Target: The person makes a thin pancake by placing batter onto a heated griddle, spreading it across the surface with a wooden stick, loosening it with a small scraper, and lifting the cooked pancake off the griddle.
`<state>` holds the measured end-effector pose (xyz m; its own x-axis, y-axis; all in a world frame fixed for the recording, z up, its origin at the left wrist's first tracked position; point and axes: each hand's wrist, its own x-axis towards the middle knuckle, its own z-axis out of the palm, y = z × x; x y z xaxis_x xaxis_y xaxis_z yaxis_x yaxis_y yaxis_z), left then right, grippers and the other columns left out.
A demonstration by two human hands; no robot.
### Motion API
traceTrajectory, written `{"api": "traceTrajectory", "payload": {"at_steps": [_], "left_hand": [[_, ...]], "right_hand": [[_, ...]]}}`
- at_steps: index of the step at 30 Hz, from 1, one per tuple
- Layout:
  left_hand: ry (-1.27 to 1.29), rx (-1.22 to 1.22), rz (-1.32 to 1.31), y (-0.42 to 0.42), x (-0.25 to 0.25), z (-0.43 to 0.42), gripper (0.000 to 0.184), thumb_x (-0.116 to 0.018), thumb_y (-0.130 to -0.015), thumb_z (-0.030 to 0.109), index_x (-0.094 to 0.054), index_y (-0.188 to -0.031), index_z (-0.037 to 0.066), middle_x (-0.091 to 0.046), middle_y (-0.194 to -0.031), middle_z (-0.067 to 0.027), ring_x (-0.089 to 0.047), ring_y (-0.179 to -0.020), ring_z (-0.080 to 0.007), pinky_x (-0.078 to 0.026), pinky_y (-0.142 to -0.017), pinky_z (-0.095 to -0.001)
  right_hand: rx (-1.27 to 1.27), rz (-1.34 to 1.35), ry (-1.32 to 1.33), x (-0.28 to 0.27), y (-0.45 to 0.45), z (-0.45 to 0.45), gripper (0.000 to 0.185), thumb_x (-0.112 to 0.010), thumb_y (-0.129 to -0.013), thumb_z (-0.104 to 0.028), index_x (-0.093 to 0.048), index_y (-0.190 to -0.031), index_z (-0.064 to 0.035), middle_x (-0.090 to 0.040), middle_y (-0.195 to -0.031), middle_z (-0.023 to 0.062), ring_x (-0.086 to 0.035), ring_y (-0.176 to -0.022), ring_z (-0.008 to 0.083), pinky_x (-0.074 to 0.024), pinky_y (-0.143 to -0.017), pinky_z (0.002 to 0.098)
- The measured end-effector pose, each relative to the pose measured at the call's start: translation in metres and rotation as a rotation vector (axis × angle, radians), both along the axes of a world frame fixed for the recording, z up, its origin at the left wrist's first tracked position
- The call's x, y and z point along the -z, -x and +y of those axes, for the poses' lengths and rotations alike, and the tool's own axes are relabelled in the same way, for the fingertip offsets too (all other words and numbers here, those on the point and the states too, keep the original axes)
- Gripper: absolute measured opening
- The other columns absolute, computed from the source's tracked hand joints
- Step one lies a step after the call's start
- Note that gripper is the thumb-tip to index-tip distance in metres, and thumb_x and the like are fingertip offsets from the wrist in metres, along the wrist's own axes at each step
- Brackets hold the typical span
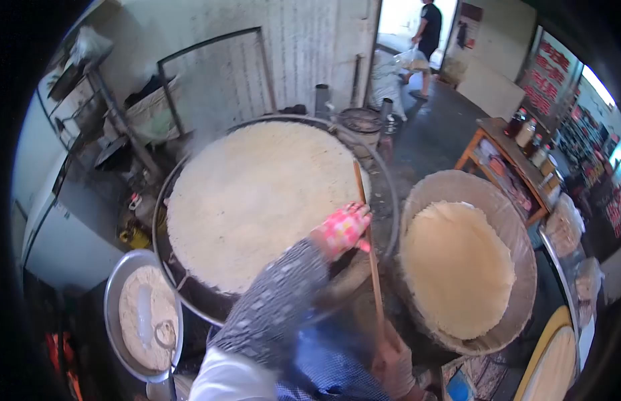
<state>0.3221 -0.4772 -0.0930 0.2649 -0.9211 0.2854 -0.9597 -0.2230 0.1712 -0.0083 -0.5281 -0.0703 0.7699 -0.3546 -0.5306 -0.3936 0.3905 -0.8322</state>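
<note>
My left hand [344,230], in a pink patterned glove, is closed around the middle of a long wooden stick [376,284]. Lower down, my right hand [392,361] is closed on the stick's lower end; motion and shadow blur its fingers. The stick's upper tip reaches the right edge of a very large pale sheet [257,194], which looks like dough or flatbread and fills a wide round pan [165,250]. Steam or haze hangs over the sheet. To the right, a deep lined basket [524,294] contains another round, yellowish sheet [457,267].
A metal basin [113,321] of pale flour-like material, with a ladle [165,334], stands left of the pan. A wooden table [497,137] with jars is at the right. Round boards [551,364] lean at lower right. A person [427,40] carries a bag by the doorway.
</note>
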Motion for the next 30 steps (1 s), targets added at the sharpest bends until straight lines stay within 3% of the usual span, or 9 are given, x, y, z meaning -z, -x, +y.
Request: {"api": "traceTrajectory", "payload": {"at_steps": [2, 6, 12, 18, 21, 23, 25, 27, 30], "left_hand": [[-0.379, -0.186, 0.01, -0.033, 0.017, -0.01, 0.08, -0.065, -0.061, 0.058, -0.052, -0.111, -0.004, -0.048, -0.123, -0.023, -0.038, -0.123, -0.0386, -0.029, -0.105, -0.0429], [-0.227, -0.383, 0.039, -0.101, 0.031, 0.048, 0.071, -0.068, -0.058, 0.056, -0.058, -0.099, -0.002, -0.053, -0.116, -0.0211, -0.045, -0.114, -0.0396, -0.036, -0.099, -0.0407], [-0.096, -0.581, -0.102, -0.147, 0.045, 0.178, 0.074, -0.062, -0.061, 0.061, -0.057, -0.099, -0.003, -0.053, -0.115, -0.0247, -0.046, -0.114, -0.0406, -0.037, -0.097, -0.0422], [-0.138, -0.772, -0.011, -0.094, 0.018, 0.333, 0.078, -0.053, -0.065, 0.065, -0.053, -0.102, -0.004, -0.053, -0.112, -0.0229, -0.046, -0.11, -0.0412, -0.038, -0.094, -0.045], [-0.122, -0.803, -0.019, -0.042, 0.017, 0.408, 0.077, -0.053, -0.065, 0.065, -0.051, -0.1, -0.004, -0.05, -0.109, -0.0215, -0.045, -0.108, -0.0394, -0.038, -0.091, -0.0451], [0.002, -0.807, -0.131, 0.017, 0.032, 0.447, 0.079, -0.055, -0.067, 0.062, -0.049, -0.108, -0.006, -0.045, -0.123, -0.0251, -0.038, -0.119, -0.0416, -0.031, -0.1, -0.0475], [-0.094, -0.926, -0.123, 0.089, 0.047, 0.454, 0.089, -0.049, -0.071, 0.065, -0.04, -0.122, -0.008, -0.037, -0.132, -0.0275, -0.035, -0.122, -0.0447, -0.026, -0.101, -0.0545], [-0.049, -0.98, -0.125, 0.144, 0.039, 0.417, 0.093, -0.05, -0.072, 0.064, -0.033, -0.13, -0.007, -0.034, -0.134, -0.0299, -0.031, -0.126, -0.0457, -0.023, -0.104, -0.0527], [0.116, -0.737, -0.059, 0.154, 0.005, 0.307, 0.094, -0.055, -0.071, 0.06, -0.031, -0.134, -0.005, -0.032, -0.137, -0.0266, -0.029, -0.128, -0.0431, -0.02, -0.106, -0.0494]], "right_hand": [[-0.066, -0.018, -0.129, -0.009, -0.036, -0.003, 0.048, -0.051, -0.089, -0.019, -0.039, -0.134, -0.0063, -0.045, -0.068, -0.0038, -0.042, -0.051, 0.0045, -0.0346, -0.043, 0.0189], [-0.203, -0.077, -0.294, -0.002, -0.109, -0.004, 0.045, -0.047, -0.091, -0.024, -0.041, -0.134, -0.0104, -0.035, -0.056, -0.0066, -0.03, -0.041, 0.0033, -0.0259, -0.04, 0.0184], [-0.414, -0.017, -0.268, -0.004, -0.186, 0.038, 0.045, -0.051, -0.09, -0.021, -0.041, -0.133, -0.0089, -0.034, -0.051, -0.005, -0.031, -0.039, 0.005, -0.0255, -0.038, 0.021], [-0.683, -0.259, 0.027, 0.046, -0.205, 0.117, 0.046, -0.056, -0.088, -0.016, -0.045, -0.131, -0.008, -0.043, -0.056, -0.0055, -0.034, -0.039, 0.0047, -0.027, -0.038, 0.0201], [-0.818, -0.056, -0.186, 0.022, -0.187, 0.159, 0.048, -0.058, -0.086, -0.016, -0.046, -0.132, -0.0137, -0.047, -0.064, -0.0049, -0.037, -0.041, 0.0035, -0.031, -0.036, 0.019], [-0.912, -0.131, -0.125, 0.037, -0.163, 0.171, 0.051, -0.058, -0.085, -0.017, -0.043, -0.133, -0.0115, -0.059, -0.072, 0.0016, -0.049, -0.048, 0.0089, -0.0439, -0.046, 0.0214], [-1.037, -0.234, 0.224, 0.019, -0.119, 0.165, 0.053, -0.06, -0.084, -0.019, -0.042, -0.134, -0.0111, -0.067, -0.091, 0.0095, -0.062, -0.068, 0.0161, -0.0507, -0.066, 0.0264], [-1.004, -0.325, 0.36, 0.034, -0.064, 0.138, 0.051, -0.06, -0.084, -0.018, -0.045, -0.132, -0.012, -0.064, -0.107, 0.0122, -0.064, -0.09, 0.0196, -0.0481, -0.081, 0.029], [-0.769, -0.305, 0.507, 0.042, 0.014, 0.076, 0.047, -0.06, -0.083, -0.018, -0.049, -0.128, -0.0117, -0.065, -0.105, 0.0144, -0.064, -0.093, 0.0193, -0.0486, -0.078, 0.0287]]}}
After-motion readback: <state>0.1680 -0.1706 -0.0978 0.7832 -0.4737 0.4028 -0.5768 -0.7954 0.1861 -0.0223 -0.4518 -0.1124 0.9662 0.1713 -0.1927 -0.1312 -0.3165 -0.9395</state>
